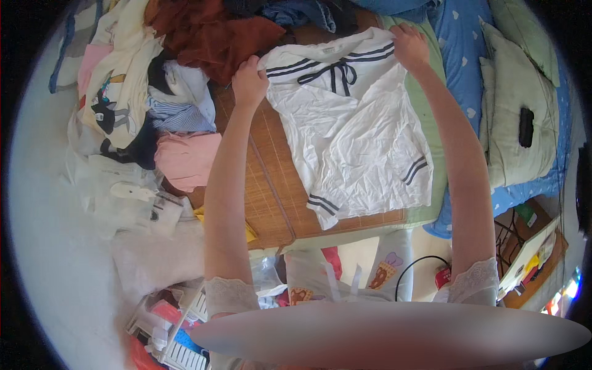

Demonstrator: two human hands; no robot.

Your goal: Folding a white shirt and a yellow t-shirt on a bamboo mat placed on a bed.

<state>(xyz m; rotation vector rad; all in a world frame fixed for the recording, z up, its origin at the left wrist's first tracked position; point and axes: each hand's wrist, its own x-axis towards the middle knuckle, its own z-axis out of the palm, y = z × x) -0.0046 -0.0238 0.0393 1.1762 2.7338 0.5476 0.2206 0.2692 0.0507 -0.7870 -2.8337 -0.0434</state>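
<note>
A white long-sleeved blouse (351,138) with dark stripes on its collar and cuffs lies spread over a brown woven mat (268,185) and a green sheet. Its fabric is creased, and both sleeves are folded over the front. A dark bow (340,76) is tied below the collar. My left hand (249,83) pinches the collar's left corner, fingers closed on the cloth. At the opposite shoulder, my right hand (410,46) grips the other corner of the collar. The blouse's back is hidden.
Piled clothes lie left, with a rust-brown garment (208,37) and a pink cloth (187,159). Pillows (522,111) and a dark object (526,127) lie right on blue bedding. A white rack (185,319) stands lower left, a small wooden table (545,273) lower right.
</note>
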